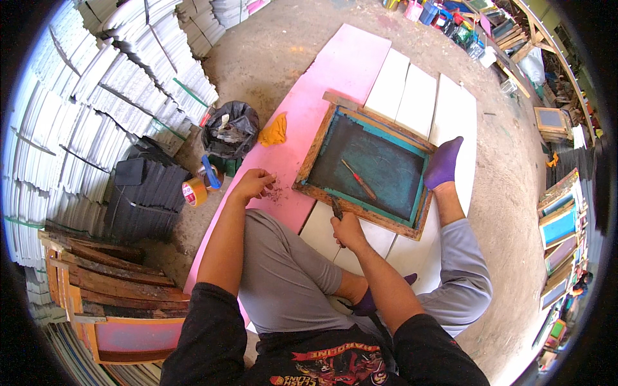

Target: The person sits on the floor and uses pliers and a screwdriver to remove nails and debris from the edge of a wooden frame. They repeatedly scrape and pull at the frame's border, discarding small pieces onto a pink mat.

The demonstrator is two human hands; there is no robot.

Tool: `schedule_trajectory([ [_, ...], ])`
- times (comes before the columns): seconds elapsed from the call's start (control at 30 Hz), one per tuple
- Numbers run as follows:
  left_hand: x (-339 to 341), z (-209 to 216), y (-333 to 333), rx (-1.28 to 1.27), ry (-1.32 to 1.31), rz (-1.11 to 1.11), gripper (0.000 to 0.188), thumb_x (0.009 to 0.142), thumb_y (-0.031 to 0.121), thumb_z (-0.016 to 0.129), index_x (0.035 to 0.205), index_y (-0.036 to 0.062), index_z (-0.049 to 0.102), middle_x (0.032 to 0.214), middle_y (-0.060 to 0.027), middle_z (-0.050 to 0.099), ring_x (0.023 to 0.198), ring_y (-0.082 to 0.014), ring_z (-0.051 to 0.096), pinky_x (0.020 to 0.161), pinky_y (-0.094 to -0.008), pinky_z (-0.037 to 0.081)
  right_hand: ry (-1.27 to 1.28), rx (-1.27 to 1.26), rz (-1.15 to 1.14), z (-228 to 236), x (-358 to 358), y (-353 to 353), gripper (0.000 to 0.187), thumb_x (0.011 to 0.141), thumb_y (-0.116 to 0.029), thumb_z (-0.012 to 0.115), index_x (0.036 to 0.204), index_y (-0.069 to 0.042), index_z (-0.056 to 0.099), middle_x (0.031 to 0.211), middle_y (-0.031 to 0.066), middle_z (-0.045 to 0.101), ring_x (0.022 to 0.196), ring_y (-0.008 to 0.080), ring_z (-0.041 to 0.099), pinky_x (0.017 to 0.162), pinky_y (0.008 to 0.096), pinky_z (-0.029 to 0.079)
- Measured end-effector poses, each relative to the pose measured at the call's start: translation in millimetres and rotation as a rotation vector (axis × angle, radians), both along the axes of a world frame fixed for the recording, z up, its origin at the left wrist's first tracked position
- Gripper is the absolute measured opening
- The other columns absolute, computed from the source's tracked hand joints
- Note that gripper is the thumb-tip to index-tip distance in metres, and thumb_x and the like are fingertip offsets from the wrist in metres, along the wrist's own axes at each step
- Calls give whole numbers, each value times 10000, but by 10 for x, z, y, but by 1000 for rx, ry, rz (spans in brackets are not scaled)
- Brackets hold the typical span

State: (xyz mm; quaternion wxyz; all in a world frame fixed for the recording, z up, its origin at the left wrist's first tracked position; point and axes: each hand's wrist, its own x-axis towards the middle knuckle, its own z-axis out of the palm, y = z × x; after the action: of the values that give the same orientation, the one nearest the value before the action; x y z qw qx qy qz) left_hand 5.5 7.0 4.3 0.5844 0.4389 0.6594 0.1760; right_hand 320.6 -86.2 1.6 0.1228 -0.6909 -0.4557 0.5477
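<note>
A wooden-framed printing screen [418,226] with dark blue-green mesh lies in front of me. On its mesh rests a screwdriver [366,185] with a red handle and a thin shaft. My right hand [348,229] is wrapped round a slim dark tool [337,207] at the screen's near edge; its kind cannot be made out. Over the pink sheet [351,55], left of the screen, hovers my left hand [253,185], its fingers loosely bent and apart with nothing visible in them. Dark crumbs [275,193] are scattered beside those fingers. My foot in a purple sock [444,162] touches the screen's right side.
White boards [456,103] lie under the screen. An orange cloth [273,130] and a black plastic bag [232,132] are at the left, near a tape roll [194,192] and blue dispenser [210,172]. Stacked sheets [116,83] and wooden frames [122,283] line the left side.
</note>
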Motion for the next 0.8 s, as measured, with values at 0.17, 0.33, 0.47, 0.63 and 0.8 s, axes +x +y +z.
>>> schedule_trajectory([
  [0.17, 14, 19, 5, 12, 7, -4, 290, 951, 325, 654, 990, 39, 684, 824, -50, 694, 583, -135, 599, 512, -283, 473, -43, 23, -12, -4, -66, -15, 239, 910, -195, 545, 833, 29, 577, 583, 109, 591, 457, 195, 599, 437, 370, 492],
  [0.33, 67, 59, 23, 26, 24, -20, 298, 954, 327, 652, 992, 33, 682, 820, -54, 690, 585, -135, 600, 508, -279, 471, -225, 127, 40, -463, -47, -27, 268, 913, -217, 554, 831, 32, 610, 651, 163, 650, 549, 282, 670, 532, 427, 546],
  [0.47, 45, 9, -6, 46, 6, -14, 342, 939, 362, 678, 974, 21, 684, 800, -66, 688, 577, -141, 589, 498, -289, 456, -388, 266, 95, -390, -112, -105, 323, 922, -265, 571, 944, 52, 632, 842, 278, 694, 803, 439, 695, 739, 529, 551],
  [0.63, 4, -43, -8, 38, 35, -53, 342, 934, 359, 685, 966, 18, 689, 789, -66, 682, 581, -136, 585, 499, -289, 458, -422, 220, 118, -139, -210, -137, 350, 943, -275, 556, 1055, 49, 627, 941, 321, 686, 919, 483, 678, 827, 571, 530],
  [0.8, 27, -8, -39, 7, -33, -107, 350, 962, 362, 653, 996, 19, 708, 823, -62, 701, 615, -134, 604, 512, -287, 467, -327, 313, 249, 36, -399, -168, 363, 937, -326, 596, 985, 33, 617, 861, 309, 681, 856, 481, 677, 775, 555, 526],
])
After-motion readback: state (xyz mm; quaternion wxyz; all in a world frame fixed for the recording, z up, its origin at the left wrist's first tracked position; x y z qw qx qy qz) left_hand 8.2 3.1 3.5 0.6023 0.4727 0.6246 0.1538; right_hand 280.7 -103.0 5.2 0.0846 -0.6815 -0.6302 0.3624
